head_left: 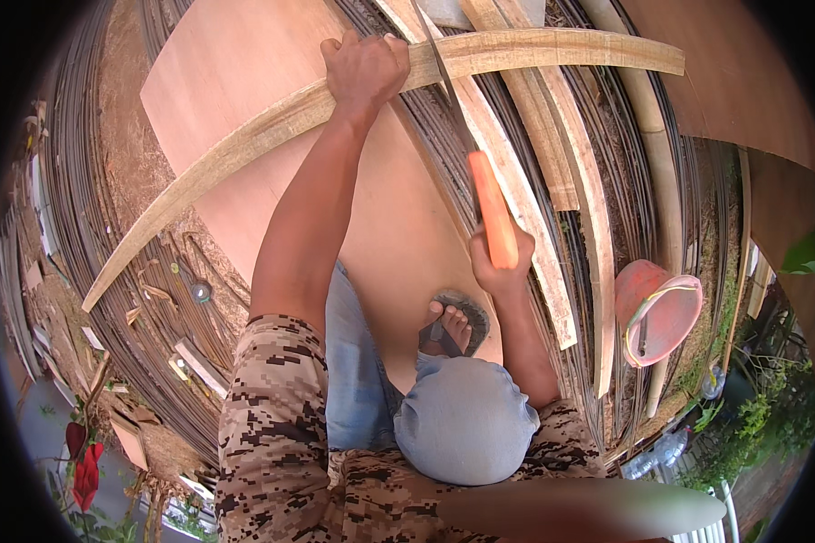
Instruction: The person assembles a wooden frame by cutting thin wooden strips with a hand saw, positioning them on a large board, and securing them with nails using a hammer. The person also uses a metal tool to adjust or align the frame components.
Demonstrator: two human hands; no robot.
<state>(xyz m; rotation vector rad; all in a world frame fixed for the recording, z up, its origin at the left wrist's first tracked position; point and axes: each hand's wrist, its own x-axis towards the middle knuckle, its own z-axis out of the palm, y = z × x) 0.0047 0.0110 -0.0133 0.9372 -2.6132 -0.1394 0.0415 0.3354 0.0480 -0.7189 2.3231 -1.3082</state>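
A long wooden plank (552,52) runs crosswise in front of me, bowed by the fisheye view. My left hand (367,74) is closed over it, left of the saw, with the fingers wrapped round its far edge. My right hand (507,255) grips the orange handle of a handsaw (492,201). The saw's blade slants up from the handle and crosses the plank just right of my left hand. Whether its teeth have cut into the wood I cannot tell. Beneath the plank lie a broad plywood sheet (235,63) and several lengthwise timber strips (525,185).
Bundles of thin metal rods (77,172) lie to both sides. A pinkish-red bucket (636,303) lies tipped at the right, near a round pole (647,113). My sandalled foot (457,328) rests on the plywood. Wood scraps (202,366) lie at the lower left, and plants (761,416) grow at the lower right.
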